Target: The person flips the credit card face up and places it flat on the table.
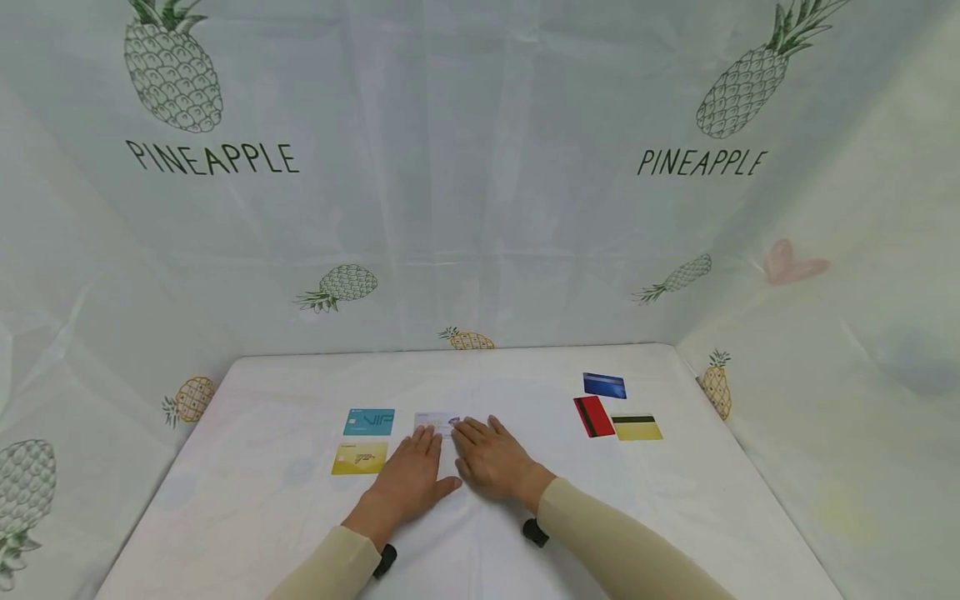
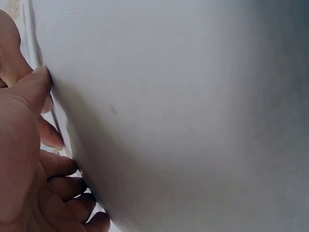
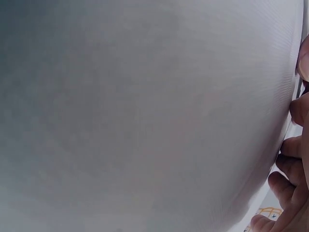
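A pale card (image 1: 435, 418) with faint print and a small picture at its right lies flat at the middle of the white table. My left hand (image 1: 408, 473) rests palm down, its extended fingertips at the card's lower left edge and its thumb out to the right. From the right, my right hand (image 1: 495, 458) reaches the card's right end, fingers fairly straight and fingertips on it or at its edge. Both wrist views show fingertips against the white cloth; the card cannot be made out there.
To the left lie a teal VIP card (image 1: 369, 422) and, below it, a gold card (image 1: 360, 458). At the right are a blue card (image 1: 604, 385), a red card (image 1: 594, 417) and a yellow card (image 1: 637, 427). Pineapple-printed sheeting (image 1: 465, 208) hangs behind the table.
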`<act>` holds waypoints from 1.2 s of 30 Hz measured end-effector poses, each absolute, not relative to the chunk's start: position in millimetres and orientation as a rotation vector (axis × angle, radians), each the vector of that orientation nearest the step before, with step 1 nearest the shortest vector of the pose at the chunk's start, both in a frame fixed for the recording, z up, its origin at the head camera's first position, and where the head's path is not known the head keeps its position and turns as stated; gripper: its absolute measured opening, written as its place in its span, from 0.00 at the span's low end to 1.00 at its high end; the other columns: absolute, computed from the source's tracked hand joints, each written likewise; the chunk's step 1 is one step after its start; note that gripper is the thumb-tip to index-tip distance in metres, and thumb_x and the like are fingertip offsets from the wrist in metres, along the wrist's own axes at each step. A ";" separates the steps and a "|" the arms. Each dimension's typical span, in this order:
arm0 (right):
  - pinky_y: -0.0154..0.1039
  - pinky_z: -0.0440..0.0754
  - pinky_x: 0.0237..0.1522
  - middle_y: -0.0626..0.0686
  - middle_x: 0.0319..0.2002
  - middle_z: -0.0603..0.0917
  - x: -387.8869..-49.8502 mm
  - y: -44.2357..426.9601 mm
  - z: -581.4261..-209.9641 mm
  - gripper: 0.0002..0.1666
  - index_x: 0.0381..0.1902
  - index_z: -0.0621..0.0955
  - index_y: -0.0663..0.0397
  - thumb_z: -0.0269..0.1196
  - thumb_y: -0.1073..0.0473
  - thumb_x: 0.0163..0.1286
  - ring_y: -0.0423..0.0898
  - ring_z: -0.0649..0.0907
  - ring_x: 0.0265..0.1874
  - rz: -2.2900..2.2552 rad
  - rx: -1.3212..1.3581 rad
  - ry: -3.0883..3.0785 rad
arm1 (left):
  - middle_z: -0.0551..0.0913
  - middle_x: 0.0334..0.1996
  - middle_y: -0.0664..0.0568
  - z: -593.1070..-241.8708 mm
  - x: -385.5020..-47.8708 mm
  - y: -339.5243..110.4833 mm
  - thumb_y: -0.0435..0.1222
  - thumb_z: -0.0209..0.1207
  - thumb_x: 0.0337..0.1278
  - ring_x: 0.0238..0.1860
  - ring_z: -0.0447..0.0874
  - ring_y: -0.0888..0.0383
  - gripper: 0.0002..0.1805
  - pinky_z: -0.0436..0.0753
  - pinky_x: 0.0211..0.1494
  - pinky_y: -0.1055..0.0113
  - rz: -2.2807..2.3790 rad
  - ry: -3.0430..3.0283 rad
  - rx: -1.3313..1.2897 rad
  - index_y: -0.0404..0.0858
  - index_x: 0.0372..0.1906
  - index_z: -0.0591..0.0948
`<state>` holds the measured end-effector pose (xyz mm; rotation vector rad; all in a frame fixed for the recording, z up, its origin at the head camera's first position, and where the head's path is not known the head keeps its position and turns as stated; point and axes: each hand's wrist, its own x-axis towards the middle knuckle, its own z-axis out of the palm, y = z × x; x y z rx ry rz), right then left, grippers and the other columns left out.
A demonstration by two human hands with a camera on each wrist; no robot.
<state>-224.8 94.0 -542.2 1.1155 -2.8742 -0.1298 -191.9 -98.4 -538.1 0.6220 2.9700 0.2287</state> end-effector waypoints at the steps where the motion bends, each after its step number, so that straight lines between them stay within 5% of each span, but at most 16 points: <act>1: 0.57 0.58 0.68 0.49 0.73 0.62 -225.2 93.3 -542.3 0.34 0.74 0.63 0.51 0.43 0.41 0.77 0.48 0.60 0.72 -0.135 1.113 -2.878 | 0.57 0.73 0.37 -538.5 -192.8 -99.1 0.66 0.49 0.61 0.74 0.50 0.42 0.50 0.54 0.72 0.47 0.226 2.971 0.622 0.29 0.72 0.62; 36: 0.56 0.56 0.69 0.50 0.73 0.62 -224.8 106.2 -535.7 0.36 0.74 0.63 0.52 0.45 0.39 0.77 0.49 0.59 0.73 -0.135 1.019 -2.975 | 0.58 0.72 0.36 -530.1 -195.5 -100.2 0.66 0.56 0.56 0.74 0.51 0.42 0.52 0.56 0.72 0.47 0.284 2.943 0.583 0.28 0.71 0.63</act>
